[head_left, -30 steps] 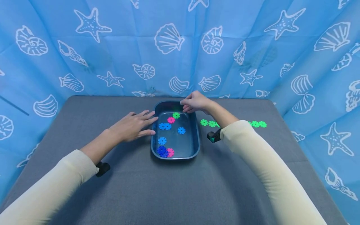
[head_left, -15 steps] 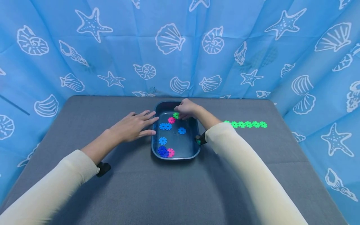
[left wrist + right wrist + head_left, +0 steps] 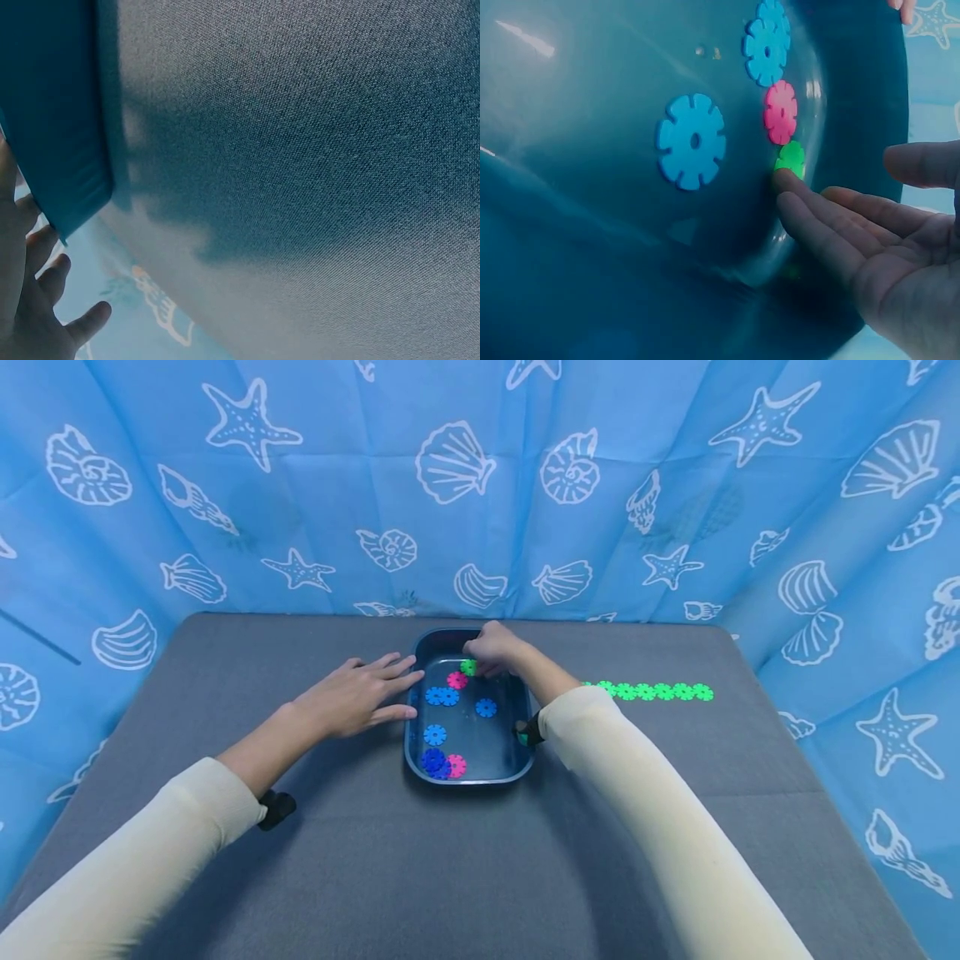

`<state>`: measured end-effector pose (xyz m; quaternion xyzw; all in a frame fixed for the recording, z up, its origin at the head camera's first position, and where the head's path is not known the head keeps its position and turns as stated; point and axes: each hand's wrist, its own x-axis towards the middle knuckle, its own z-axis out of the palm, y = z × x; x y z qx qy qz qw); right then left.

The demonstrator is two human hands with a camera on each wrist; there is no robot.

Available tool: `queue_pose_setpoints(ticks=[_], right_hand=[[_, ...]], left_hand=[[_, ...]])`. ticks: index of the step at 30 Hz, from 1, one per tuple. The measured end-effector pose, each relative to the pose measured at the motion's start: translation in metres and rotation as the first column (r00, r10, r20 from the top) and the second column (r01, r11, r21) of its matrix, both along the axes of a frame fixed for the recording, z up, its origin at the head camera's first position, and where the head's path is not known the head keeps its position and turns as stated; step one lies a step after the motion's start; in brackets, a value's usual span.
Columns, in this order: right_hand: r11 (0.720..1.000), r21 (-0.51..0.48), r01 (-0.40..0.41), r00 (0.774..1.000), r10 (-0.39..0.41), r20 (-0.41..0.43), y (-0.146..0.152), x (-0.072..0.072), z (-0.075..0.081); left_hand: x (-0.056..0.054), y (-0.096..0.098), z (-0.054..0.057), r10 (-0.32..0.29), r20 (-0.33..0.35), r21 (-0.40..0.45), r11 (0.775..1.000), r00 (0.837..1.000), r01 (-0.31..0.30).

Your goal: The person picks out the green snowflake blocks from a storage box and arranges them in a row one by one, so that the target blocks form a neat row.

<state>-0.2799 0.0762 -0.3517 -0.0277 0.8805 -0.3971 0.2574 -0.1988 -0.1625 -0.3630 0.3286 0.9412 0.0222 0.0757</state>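
Note:
A dark blue-grey plastic tray (image 3: 480, 782) holds several notched snowflake discs. My right hand (image 3: 497, 647) reaches into its far right part. In the right wrist view its fingertips touch the green disc (image 3: 790, 159) while the thumb stays apart. Beside that lies a pink disc (image 3: 781, 112), then overlapping light blue discs (image 3: 766, 52); a single blue disc (image 3: 691, 141) sits apart. My left hand (image 3: 352, 697) has its fingers spread, tips right at the tray's left rim. Nothing is held in it.
On the grey cloth-covered table (image 3: 420, 868), a row of linked green discs (image 3: 652, 692) lies right of the tray, partly behind the right sleeve. Dark blue discs (image 3: 434, 762) and a pink disc fill the tray's near left corner. A blue shell-patterned curtain (image 3: 450, 543) hangs behind.
My right hand has come down and left from above the tray's far right rim to the green disc inside. The left hand stays at the left rim.

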Motion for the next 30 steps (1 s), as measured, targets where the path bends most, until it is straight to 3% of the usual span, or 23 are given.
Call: queue_pose_setpoints(ticks=[16, 23, 30], right_hand=[[1.0, -0.002, 0.014, 1.0, -0.014, -0.006, -0.005, -0.001, -0.005], [0.995, -0.085, 0.054, 0.999, -0.054, 0.009, -0.016, -0.001, -0.012], [0.977, -0.2, 0.075, 0.995, -0.06, 0.078, -0.024, -0.002, -0.015]], left_hand=[[-0.001, 0.0, 0.0, -0.006, -0.002, 0.001, 1.0, 1.0, 0.006], [-0.001, 0.0, -0.001, -0.011, 0.001, 0.002, 1.0, 1.0, 0.011], [-0.002, 0.0, -0.001, -0.004, 0.002, 0.003, 1.0, 1.0, 0.004]])
